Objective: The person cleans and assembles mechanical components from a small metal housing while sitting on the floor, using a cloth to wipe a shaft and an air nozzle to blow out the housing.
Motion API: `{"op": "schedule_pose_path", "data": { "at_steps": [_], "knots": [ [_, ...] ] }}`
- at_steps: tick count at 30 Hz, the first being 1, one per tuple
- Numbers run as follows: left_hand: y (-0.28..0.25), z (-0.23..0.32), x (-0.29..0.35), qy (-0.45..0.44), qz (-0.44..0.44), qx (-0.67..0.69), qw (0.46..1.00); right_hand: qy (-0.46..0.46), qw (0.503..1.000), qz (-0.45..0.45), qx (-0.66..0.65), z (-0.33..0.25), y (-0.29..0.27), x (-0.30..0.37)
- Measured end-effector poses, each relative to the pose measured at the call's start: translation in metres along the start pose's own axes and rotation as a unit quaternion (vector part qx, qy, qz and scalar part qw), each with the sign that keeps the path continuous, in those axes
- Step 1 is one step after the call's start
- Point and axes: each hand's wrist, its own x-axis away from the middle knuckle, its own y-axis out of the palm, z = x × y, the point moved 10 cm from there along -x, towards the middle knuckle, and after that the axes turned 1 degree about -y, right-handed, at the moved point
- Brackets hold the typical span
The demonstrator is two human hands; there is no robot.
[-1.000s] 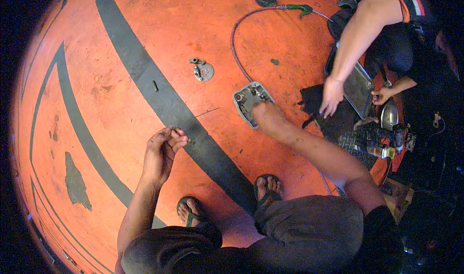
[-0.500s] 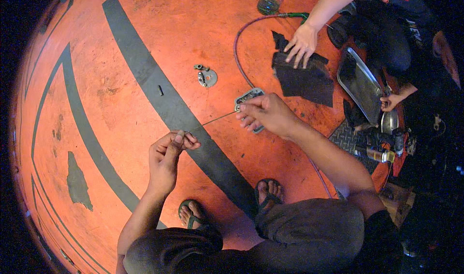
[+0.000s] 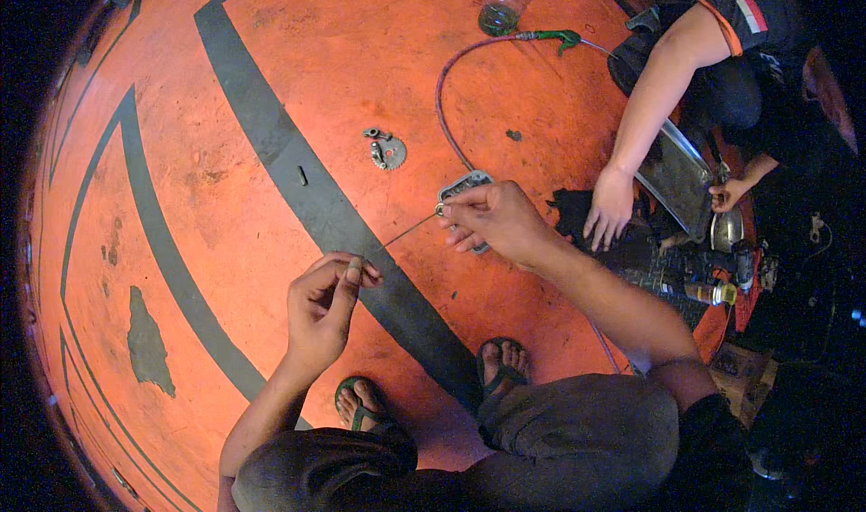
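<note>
A thin metal rod (image 3: 410,233) stretches at a slant between my two hands, above the orange floor. Its lower left end is pinched in the fingertips of my left hand (image 3: 320,309). My right hand (image 3: 505,219) grips the upper right end, where a small ring-shaped part (image 3: 440,210) shows at the fingertips; whether it is fixed to the rod I cannot tell. Below my right hand lies a grey metal housing (image 3: 467,184), partly hidden by the hand. Further off sit a toothed disc (image 3: 390,154) and a small metal piece (image 3: 373,134) beside it.
A short dark pin (image 3: 302,176) lies on the dark floor stripe. A red hose (image 3: 442,92) with a green nozzle (image 3: 564,39) curves past the housing. At right, a co-worker's hand (image 3: 613,207) presses a dark cloth (image 3: 571,210) near a metal tray (image 3: 681,187). A clear bottle (image 3: 508,7) stands beyond.
The co-worker's hand and dark cloth have moved right and nearer, toward the tray and tools. My left hand has shifted slightly right and nearer; both hands keep hold of the rod.
</note>
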Motion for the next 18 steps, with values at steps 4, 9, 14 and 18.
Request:
{"op": "schedule_pose_path", "data": {
  "at_steps": [4,9,14,18],
  "knots": [
    [0.007,0.006,0.003,-0.001,-0.010,-0.024,1.000,-0.010,0.999,0.036,-0.020,0.005,-0.004,-0.001],
    [0.015,0.008,0.001,0.004,-0.035,-0.033,0.999,-0.066,0.996,0.064,0.009,-0.005,-0.005,0.001],
    [0.043,-0.036,0.002,-0.107,-0.098,0.179,0.973,-0.225,0.929,0.144,0.256,-0.030,-0.001,0.019],
    [0.064,-0.059,0.003,-0.190,-0.114,0.390,0.894,-0.426,0.804,0.089,0.406,-0.058,0.042,0.057]
  ]
}}
